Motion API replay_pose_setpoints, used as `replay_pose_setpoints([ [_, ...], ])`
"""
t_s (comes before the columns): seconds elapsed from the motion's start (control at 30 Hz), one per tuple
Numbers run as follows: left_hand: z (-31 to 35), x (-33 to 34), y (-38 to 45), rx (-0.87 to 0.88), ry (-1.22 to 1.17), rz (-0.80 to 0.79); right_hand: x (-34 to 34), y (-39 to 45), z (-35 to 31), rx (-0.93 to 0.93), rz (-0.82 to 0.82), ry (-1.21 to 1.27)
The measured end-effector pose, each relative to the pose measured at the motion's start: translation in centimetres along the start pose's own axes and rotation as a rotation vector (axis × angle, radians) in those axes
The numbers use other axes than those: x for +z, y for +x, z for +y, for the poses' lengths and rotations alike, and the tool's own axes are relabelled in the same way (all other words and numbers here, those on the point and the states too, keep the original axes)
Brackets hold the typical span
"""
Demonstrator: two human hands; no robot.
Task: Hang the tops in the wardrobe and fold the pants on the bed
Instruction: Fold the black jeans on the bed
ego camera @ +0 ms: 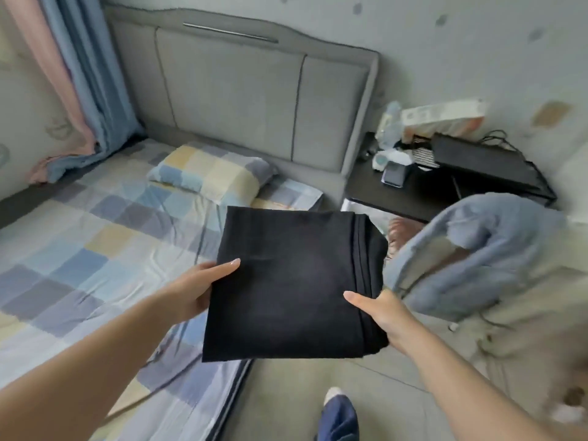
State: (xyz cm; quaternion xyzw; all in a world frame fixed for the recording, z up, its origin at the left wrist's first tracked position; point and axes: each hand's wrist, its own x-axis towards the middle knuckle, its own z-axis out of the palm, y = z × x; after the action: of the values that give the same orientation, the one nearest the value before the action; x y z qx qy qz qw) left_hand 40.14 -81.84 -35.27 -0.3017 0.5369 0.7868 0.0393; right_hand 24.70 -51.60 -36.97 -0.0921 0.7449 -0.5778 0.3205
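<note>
Black matte fabric: folded pants (292, 281), flat near-square stack, layered fold edges showing along the right side. Held in the air over the bed's near edge and the floor, not resting on anything.

Left hand (194, 291) grips the stack's left edge, thumb flat on top, other fingers hidden underneath. Right hand (378, 313) grips the lower right corner the same way, thumb on top, fingers curled under the layered edge. Both clamped on the pants.

Bed (79, 249) at left: smooth, slightly creased sheet in a check of blue, grey, cream and yellow squares. Pillow (213, 173) in the same check lies at the head end, soft and puffed. Headboard (235, 100) is padded grey upholstery in vertical panels with dark piping.

Curtains (73, 81), pink and blue, hang in folds at far left and pool onto the bed.

Dark tabletop (413, 195) beside the headboard carries a phone (393, 178), a flat black box (477, 163), a carton (445, 117) and small blurred clutter.

Light blue fuzzy garment (471, 249) piled at right, thick and rumpled. Floor (286, 393) is pale tile.
</note>
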Motion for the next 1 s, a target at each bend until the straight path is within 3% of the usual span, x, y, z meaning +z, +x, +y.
replay_pose_setpoints([
  [0.23, 0.1, 19.8, -0.4, -0.112, 0.199, -0.425, -13.7, -18.0, 3.3, 0.048, 0.41, 0.149],
  [0.5, -8.1, 45.2, -0.2, -0.313, 0.496, -0.854, -24.9, -36.4, 11.6, 0.141, 0.827, 0.359],
  [0.73, -11.9, 61.5, 0.3, -0.354, 0.667, -0.925, -33.6, -40.4, 16.5, 0.145, 0.998, 0.5],
  [1.0, -12.0, 70.7, 7.3, -0.314, 0.695, -0.87, -40.2, -34.4, 18.4, 0.13, 1.01, 0.567],
])
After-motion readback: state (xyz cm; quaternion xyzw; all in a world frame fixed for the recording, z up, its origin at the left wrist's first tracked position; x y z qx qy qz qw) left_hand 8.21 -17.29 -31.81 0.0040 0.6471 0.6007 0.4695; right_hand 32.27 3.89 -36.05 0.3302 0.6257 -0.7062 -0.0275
